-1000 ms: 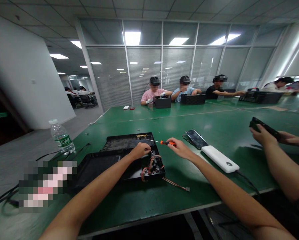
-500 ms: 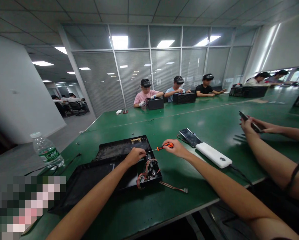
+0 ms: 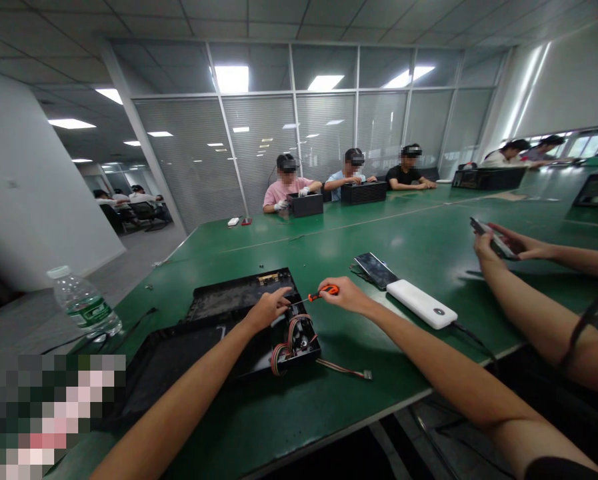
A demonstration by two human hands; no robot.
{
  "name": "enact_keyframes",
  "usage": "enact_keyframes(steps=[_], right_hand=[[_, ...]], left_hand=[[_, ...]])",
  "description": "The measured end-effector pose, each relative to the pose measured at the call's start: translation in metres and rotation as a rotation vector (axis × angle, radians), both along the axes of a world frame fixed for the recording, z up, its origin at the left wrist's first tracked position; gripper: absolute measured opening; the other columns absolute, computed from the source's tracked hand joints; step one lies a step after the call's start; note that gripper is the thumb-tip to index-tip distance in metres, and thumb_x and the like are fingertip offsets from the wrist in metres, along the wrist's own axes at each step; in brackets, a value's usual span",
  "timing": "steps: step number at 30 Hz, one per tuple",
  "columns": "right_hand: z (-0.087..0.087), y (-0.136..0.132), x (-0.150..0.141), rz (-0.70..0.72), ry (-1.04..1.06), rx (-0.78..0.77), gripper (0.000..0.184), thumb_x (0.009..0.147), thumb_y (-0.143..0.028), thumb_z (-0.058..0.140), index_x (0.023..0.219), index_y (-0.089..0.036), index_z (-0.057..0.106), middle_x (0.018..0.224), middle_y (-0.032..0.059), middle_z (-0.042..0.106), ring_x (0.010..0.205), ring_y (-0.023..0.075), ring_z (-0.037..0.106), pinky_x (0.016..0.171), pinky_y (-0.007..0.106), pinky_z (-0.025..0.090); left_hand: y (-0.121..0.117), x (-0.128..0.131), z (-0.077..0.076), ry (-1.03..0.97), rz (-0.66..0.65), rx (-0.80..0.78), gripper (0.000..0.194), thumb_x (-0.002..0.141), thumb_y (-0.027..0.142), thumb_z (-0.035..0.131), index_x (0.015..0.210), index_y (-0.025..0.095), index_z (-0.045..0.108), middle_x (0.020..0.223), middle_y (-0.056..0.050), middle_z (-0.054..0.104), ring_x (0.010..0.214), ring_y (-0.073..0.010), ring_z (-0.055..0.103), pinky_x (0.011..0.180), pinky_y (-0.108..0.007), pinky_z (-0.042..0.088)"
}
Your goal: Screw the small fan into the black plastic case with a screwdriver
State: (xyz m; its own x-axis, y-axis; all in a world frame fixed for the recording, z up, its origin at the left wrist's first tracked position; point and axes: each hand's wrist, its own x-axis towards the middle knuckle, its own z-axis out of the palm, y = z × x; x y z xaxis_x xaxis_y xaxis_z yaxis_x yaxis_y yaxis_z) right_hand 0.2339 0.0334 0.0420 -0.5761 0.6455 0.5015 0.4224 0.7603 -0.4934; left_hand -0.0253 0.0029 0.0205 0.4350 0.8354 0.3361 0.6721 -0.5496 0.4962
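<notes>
My right hand (image 3: 346,295) is closed around the orange-and-black handle of a screwdriver (image 3: 325,292). Its thin shaft points left, over the right part of an open black metal case (image 3: 239,293). Beside the shaft's tip is my left hand (image 3: 269,311), its fingers apart and one stretched out above the others. What lies right under those fingers is hidden. Striped wires (image 3: 280,357) loop inside the case's right end. One bundle runs out onto the table and ends in a pale connector (image 3: 367,375).
A white power bank (image 3: 421,303) and a dark phone (image 3: 376,269) lie right of the case. At left stands a water bottle (image 3: 86,303) by a black cable. A neighbour's hands (image 3: 499,241) hold a phone at right. Several people sit across the green table (image 3: 319,413) with black boxes.
My left fingers have spread from a closed pose near the screwdriver tip, one now lifted. The screwdriver stays in my right hand. The view has shifted slightly.
</notes>
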Motion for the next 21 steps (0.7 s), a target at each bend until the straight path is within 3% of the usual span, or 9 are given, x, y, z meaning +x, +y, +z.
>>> enact_keyframes(steps=[7,11,14,17,21], right_hand=[[0.04,-0.01,-0.019,-0.111,-0.313,0.236,0.029,0.081,-0.037,0.047,0.084,-0.016,0.067,0.073,0.0055,0.067,0.064,0.0134,0.058,0.06,0.021,0.035],[0.067,-0.014,-0.036,-0.231,-0.512,0.31,0.04,0.083,-0.047,0.041,0.081,-0.018,0.068,0.076,0.0099,0.067,0.072,0.0189,0.061,0.062,0.024,0.036],[0.079,-0.016,-0.047,-0.323,-0.62,0.283,0.054,0.082,-0.058,0.036,0.078,-0.016,0.069,0.079,0.0153,0.066,0.077,0.0235,0.061,0.063,0.027,0.038],[0.085,-0.018,-0.045,-0.246,-0.632,0.226,0.054,0.078,-0.062,0.04,0.082,-0.016,0.068,0.082,0.014,0.066,0.077,0.023,0.061,0.063,0.027,0.038],[0.086,-0.016,-0.015,-0.074,-0.473,0.163,0.036,0.079,-0.05,0.049,0.09,-0.018,0.063,0.082,0.0068,0.065,0.075,0.0177,0.059,0.064,0.024,0.038]], left_hand=[[-0.001,0.0,0.001,0.078,0.008,0.046,0.049,0.075,0.009,0.053,0.123,0.015,0.044,0.092,-0.005,0.067,0.082,-0.0143,0.063,0.078,-0.026,0.049],[-0.003,0.001,0.006,0.223,0.0,0.13,0.025,0.078,0.012,0.052,0.101,0.015,0.062,0.094,-0.006,0.067,0.087,-0.0163,0.062,0.083,-0.026,0.045],[-0.005,0.002,0.009,0.303,-0.021,0.17,0.02,0.081,0.014,0.05,0.094,0.016,0.065,0.094,-0.006,0.067,0.089,-0.0164,0.061,0.083,-0.025,0.044],[-0.007,-0.001,0.011,0.344,-0.026,0.195,0.021,0.081,0.015,0.049,0.095,0.016,0.065,0.094,-0.006,0.067,0.088,-0.0166,0.06,0.081,-0.025,0.044],[-0.007,-0.004,0.014,0.339,-0.001,0.214,0.024,0.083,0.016,0.046,0.098,0.016,0.064,0.091,-0.006,0.066,0.085,-0.0161,0.06,0.079,-0.025,0.044]])
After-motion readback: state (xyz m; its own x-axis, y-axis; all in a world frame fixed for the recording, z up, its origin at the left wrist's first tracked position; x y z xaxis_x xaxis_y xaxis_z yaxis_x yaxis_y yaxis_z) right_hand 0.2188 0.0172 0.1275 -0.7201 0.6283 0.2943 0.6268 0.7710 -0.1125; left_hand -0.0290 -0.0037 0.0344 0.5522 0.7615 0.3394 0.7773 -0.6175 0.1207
